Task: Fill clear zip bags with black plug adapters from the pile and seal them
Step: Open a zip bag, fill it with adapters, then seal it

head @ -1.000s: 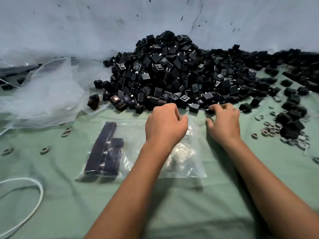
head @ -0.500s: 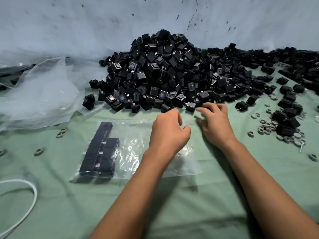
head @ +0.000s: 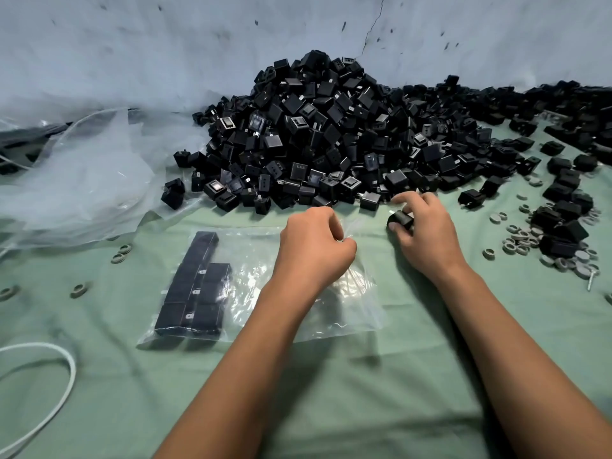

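Note:
A big pile of black plug adapters [head: 331, 134] lies on the green cloth against the pale wall. In front of it a clear zip bag [head: 265, 286] lies flat, with several adapters [head: 195, 289] packed in rows at its left end. My left hand [head: 314, 246] rests on the bag near its right, open end, fingers pinched on the plastic. Just right of the bag, at the foot of the pile, my right hand [head: 420, 226] holds one black adapter [head: 400, 219] between thumb and fingers.
Crumpled clear plastic sheeting [head: 79, 170] lies at the left. Grey rings [head: 523, 240] and more black adapters [head: 563, 213] are scattered at the right; a few rings [head: 79, 289] lie at the left. A white cord [head: 49, 385] loops at the lower left.
My right hand reached the pile's edge, picked one adapter and drew back with it toward the bag's mouth. My left hand stayed on the bag, shifting slightly toward me.

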Demonstrator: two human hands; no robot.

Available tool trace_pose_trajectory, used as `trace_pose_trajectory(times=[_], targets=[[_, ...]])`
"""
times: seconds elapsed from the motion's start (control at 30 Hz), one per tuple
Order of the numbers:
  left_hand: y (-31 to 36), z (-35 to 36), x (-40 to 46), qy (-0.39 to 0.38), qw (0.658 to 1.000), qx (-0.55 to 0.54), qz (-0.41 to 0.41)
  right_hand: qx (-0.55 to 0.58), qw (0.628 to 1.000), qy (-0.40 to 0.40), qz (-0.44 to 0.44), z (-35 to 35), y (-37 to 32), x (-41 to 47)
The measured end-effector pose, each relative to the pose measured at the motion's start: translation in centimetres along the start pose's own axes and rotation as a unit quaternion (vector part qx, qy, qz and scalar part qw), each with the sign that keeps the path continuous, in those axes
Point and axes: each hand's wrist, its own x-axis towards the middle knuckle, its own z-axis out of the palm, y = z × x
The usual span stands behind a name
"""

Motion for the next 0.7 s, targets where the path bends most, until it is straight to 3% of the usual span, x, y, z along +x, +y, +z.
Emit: trace_pose_trajectory(times=[0.13,0.23,0.33,0.4,0.53,0.7], targets=[[0.1,-0.2,-0.1,0.017,1.000,0.001,-0.009,-0.021,1.000,-0.011,0.018,0.1,-0.6,-0.2],[0.4,-0.1,-0.4,0.032,0.999,-0.006,-0.008,0.151,0.988,-0.027,-0.007,-1.1,-1.3,-0.6],[0.9,-0.1,-0.7,0.071,0.998,-0.003,0.002,0.358,0.926,-0.104,-0.060,-2.1,-2.6,-1.8],[1.2,-0.3,-0.8,0.100,0.995,0.000,0.012,0.406,0.895,-0.167,-0.078,-2.1,-3.6,-2.4],[1.9,-0.9,-1.1,0.113,0.993,0.005,0.032,0.383,0.883,-0.246,-0.116,-2.0,-5.7,-2.9],[2.9,-1.5,-1.5,0.120,0.990,0.041,0.061,0.322,0.887,-0.282,-0.174,-1.9,-9.0,-3.5]])
